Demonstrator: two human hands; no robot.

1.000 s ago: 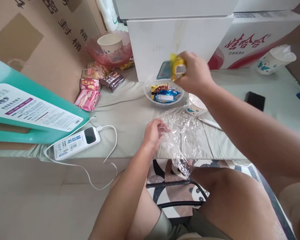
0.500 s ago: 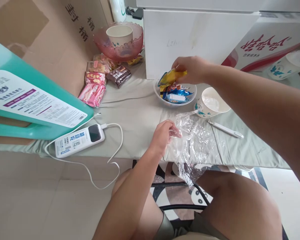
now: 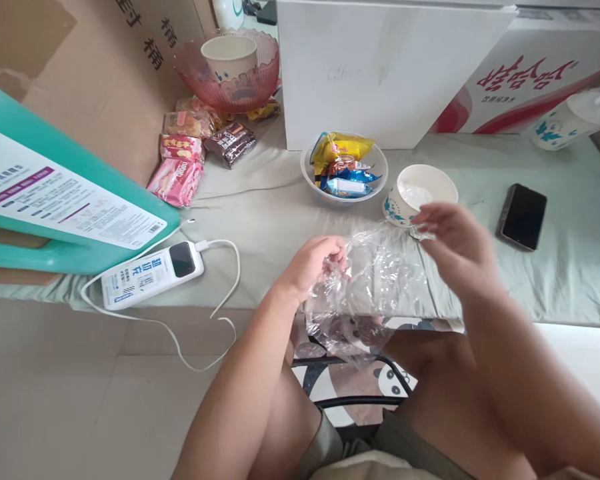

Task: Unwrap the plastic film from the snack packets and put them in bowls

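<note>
The left hand (image 3: 314, 268) grips crumpled clear film (image 3: 377, 283), best held lightly, while the right hand (image 3: 460, 250), fingers parted, should avoid bumping the cup (image 3: 401, 209) just beyond it.

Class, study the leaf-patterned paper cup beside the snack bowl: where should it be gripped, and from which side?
Probably around its outer wall, just below the rim, coming from the right. The paper cup stands upright with an open, round top; the snack bowl crowds its left, while the right hand is near its lower right.
</note>
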